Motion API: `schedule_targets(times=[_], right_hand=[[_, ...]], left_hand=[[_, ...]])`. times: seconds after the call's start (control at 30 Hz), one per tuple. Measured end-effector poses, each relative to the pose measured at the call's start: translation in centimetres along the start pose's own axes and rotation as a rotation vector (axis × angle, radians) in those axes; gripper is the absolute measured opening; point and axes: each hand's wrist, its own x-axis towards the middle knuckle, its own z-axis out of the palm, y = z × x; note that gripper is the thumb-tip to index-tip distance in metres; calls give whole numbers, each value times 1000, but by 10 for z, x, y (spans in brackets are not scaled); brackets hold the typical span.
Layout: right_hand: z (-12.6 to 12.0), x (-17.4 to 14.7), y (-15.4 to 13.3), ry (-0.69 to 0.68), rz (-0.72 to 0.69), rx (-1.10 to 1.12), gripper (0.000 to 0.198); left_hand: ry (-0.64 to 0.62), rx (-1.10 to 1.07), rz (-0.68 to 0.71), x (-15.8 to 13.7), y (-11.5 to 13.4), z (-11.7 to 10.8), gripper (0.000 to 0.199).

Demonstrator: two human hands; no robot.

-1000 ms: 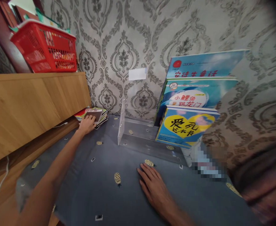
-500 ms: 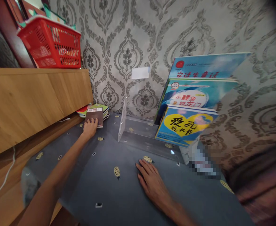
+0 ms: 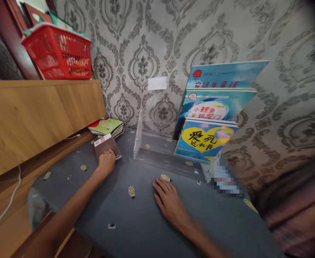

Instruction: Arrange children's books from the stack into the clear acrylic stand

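My left hand [image 3: 106, 161] is closed on the near edge of a brown book [image 3: 105, 146] with a white barcode label, its fingertips on the cover. The thumb is hidden. Just behind lies a stack of thin books [image 3: 109, 126], a green cover on top. My right hand [image 3: 170, 202] rests flat on the grey tablecloth [image 3: 92, 215], fingers stretched out and holding nothing. Beyond it stands a clear plastic book rack [image 3: 160, 162]. At the rack's right side, a blue book with a yellow heart [image 3: 204, 139] leans before a teal book [image 3: 213, 104] and a taller blue book [image 3: 224, 77].
A wooden cabinet [image 3: 44, 118] runs along the left, bearing a red plastic basket [image 3: 66, 53]. A white cable [image 3: 9, 204] hangs beside it. Patterned wallpaper [image 3: 143, 61] backs the table. Dark fabric [image 3: 302, 200] blurs at the right edge.
My left hand has drawn the brown book off the stack toward me and turned it slightly, baring the green cover. The view has shifted a little; my right hand stays flat.
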Motion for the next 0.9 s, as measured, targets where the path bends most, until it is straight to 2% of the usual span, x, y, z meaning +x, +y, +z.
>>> schedule_targets(times=[0.17,0.27,0.33,0.47,0.57,0.73,0.9], right_hand=[[-1,1,0,-6,1,0,41],[-3,1,-1,-31,5,-3,42],[-4,2,-2,-39,10,4,42],[-6,3,-4,-47,20,15,42],[-7,3,-6,-71,28,4,42],[-8,4,-9,-59,47,20,42],[-7,5,-7,-21,73,88,40]], left_hand=[[-132,-32,184,-21,12,-2,24],[-165,-72,260,-19,10,-4,31],[-140,-143,236,-9,2,-5,40],[-27,-190,7,11,-20,1,44],[9,-177,-102,13,-28,14,47],[55,-146,-168,0,-20,25,48],[59,-123,-130,-22,-1,13,42]])
